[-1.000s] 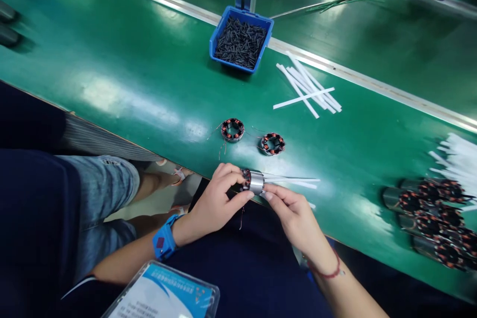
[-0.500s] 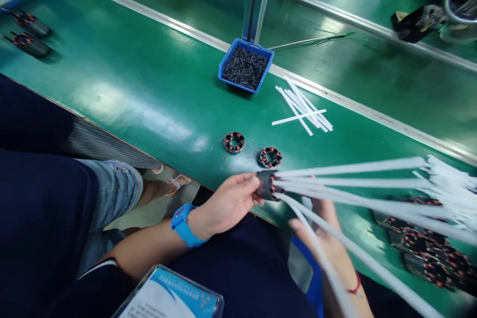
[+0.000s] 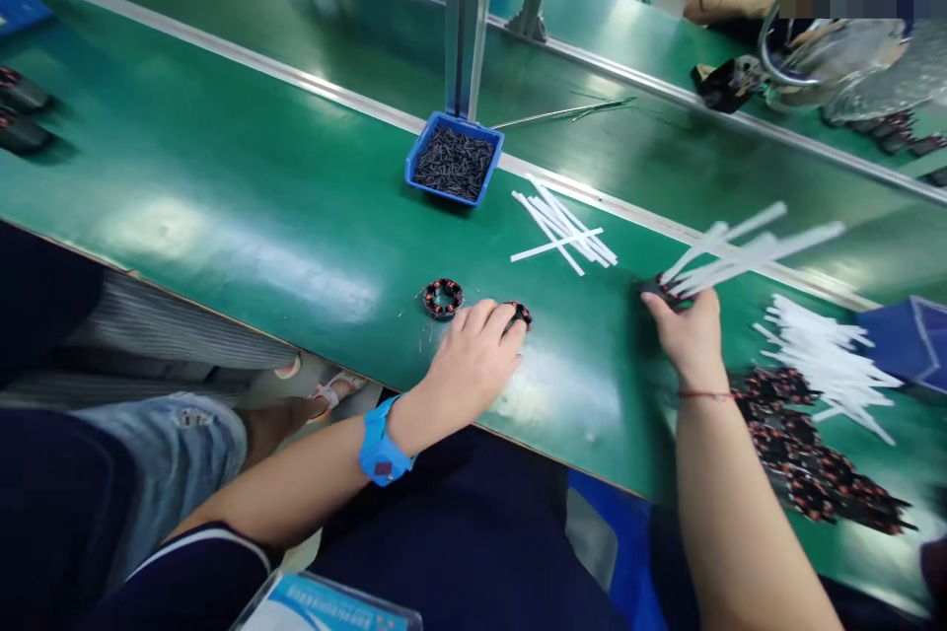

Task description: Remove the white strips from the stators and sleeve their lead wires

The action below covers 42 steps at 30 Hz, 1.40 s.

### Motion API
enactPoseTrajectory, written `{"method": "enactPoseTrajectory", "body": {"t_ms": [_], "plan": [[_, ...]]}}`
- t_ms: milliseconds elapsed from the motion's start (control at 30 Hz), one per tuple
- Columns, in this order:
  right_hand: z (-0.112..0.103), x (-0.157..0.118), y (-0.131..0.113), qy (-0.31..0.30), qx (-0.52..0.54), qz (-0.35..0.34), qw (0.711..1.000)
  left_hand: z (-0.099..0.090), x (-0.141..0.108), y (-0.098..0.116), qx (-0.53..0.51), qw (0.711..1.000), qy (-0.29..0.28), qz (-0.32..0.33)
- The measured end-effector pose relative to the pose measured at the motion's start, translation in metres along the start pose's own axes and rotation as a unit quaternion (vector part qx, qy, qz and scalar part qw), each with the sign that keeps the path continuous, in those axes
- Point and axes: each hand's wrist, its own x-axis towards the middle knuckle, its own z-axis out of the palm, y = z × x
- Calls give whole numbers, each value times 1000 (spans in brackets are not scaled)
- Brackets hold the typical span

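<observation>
While the right hand (image 3: 692, 330) grips a dark cylindrical part (image 3: 654, 290) at the right of the work area, the left hand (image 3: 474, 365) lies over a copper-wound ring (image 3: 523, 315) near the front edge of the green bench (image 3: 244, 187). The right thumb bears on the side of the cylindrical part, and several inserted strips (image 3: 747, 251) project from its end, fanning toward the upper right. The left fingers are bent down over the ring and cover most of it; whether they are closed on it cannot be told. A second wound ring (image 3: 444, 315) lies flat just beside the left fingertips, with fine wire ends extending from it onto the bench surface.

Beyond the hands, a blue bin (image 3: 438, 195) filled with short black pieces (image 3: 454, 163) is positioned at the foot of a metal post (image 3: 465, 30). To the right of the bin, a loose strip pile (image 3: 563, 235) rests on the bench, the white strips crossing one another. To the right of the right forearm, a cluster of wound parts (image 3: 803, 458) adjoins a larger strip stack (image 3: 821, 355).
</observation>
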Motion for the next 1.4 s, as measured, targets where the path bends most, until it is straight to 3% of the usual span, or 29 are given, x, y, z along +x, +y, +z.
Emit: {"method": "enactPoseTrajectory", "body": {"t_ms": [100,167,200,267,300,367,467,567,700,800,867,967,1133,1267,1400], "plan": [[-3,14,-25,147,-67,6,987,4,7,-4,32,999,-22,30],[3,13,-55,174,-96,-100,975,4,5,-4,-23,999,-17,37],[9,12,-70,137,-103,-177,969,4,2,-3,-71,997,-14,29],[29,12,-97,-7,-130,-330,935,3,-7,3,-187,982,-11,-6],[40,14,-108,-51,-142,-371,916,3,-12,6,-242,970,-13,-30],[59,19,-122,-99,-157,-392,901,3,-23,10,-315,945,-15,-84],[63,19,-132,-112,-116,-380,911,4,-36,7,-329,931,-8,-154],[35,-5,-133,-153,7,-340,928,2,-44,0,-319,929,-17,-186],[-12,-61,-113,-279,164,-203,924,-3,-45,-5,-327,924,-34,-195],[-29,-103,-86,-366,200,-65,906,-3,-43,-6,-320,924,-51,-202],[-30,-124,-74,-396,203,-4,895,-3,-43,-8,-314,926,-62,-201],[-22,-142,-74,-405,202,18,891,-2,-44,-10,-305,930,-74,-194],[-4,-143,-104,-394,215,-19,893,-5,-46,-11,-309,927,-81,-195],[4,-144,-120,-395,222,-33,891,-11,-47,-16,-345,918,-118,-157],[5,-148,-121,-428,288,18,857,-11,-49,-19,-340,923,-110,-141]]}}
